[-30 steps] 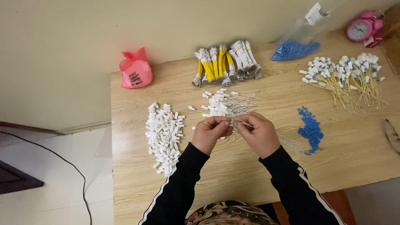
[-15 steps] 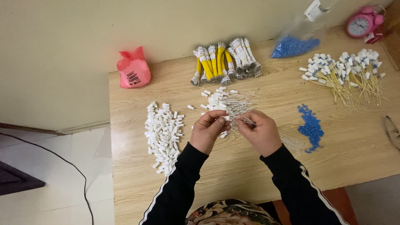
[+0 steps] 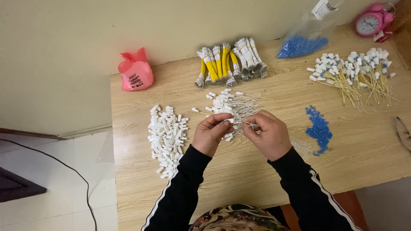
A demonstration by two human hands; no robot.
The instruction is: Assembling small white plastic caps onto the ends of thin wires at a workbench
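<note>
I see both hands meet over the middle of the wooden table (image 3: 239, 179). My left hand (image 3: 210, 133) pinches a small white plastic connector (image 3: 230, 121) between thumb and fingertips, fingers curled in tight. My right hand (image 3: 269, 134) is closed narrow around a thin wire (image 3: 248, 124), its end right at the connector; whether the two touch I cannot tell. Just behind the hands lies a loose heap of wires with white ends (image 3: 233, 105). To the left sits a pile of white connectors (image 3: 166, 139). To the right, a scatter of blue pieces (image 3: 317, 128). Further back lie yellow wire bundles (image 3: 229, 62), a pink bag (image 3: 135, 72), a clear bag of blue parts (image 3: 302, 45), and a pink clock (image 3: 370, 21).
</note>
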